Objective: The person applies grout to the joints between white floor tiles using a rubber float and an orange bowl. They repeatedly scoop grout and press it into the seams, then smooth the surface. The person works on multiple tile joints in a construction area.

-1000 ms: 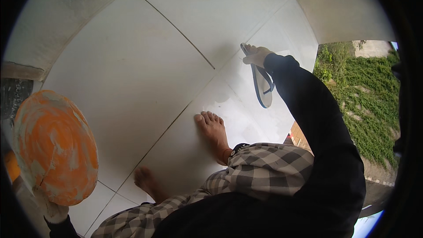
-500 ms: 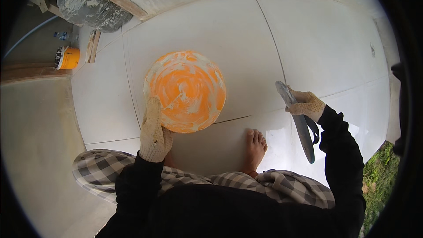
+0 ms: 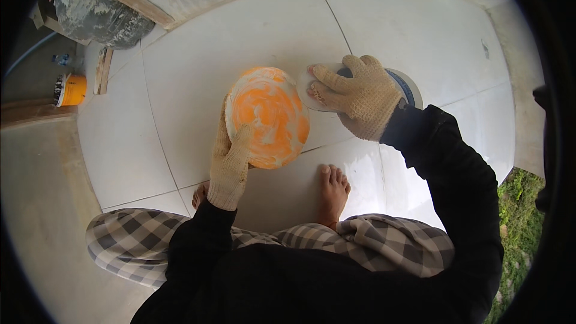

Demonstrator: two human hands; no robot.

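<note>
Above the middle of the tiled floor (image 3: 198,84), a round orange disc (image 3: 270,111) smeared with pale paste is held up, its coated face turned upward. By the left hand (image 3: 230,165), gloved and partly closed, its near-left edge is gripped, with the thumb laid over the face and the fingers tucked behind. Just to its right, a sandal (image 3: 414,87) with a pale sole is clasped from above by the right hand (image 3: 367,99), its gloved fingers spread and bent over it; whether disc and sandal touch cannot be told.

With the two so near, the disc is probably best kept braced and level, the left thumb held clear of the sandal's end. Bare fingertips seem exposed on the right hand, so a grip farther back may be advised. Light, even pressure is likely to be needed, as a thin rim could tip.

Farther out, bare feet (image 3: 335,195) are planted on the near side; at the far left, an orange bucket (image 3: 73,90) and a wooden piece (image 3: 103,72) are seen.
</note>
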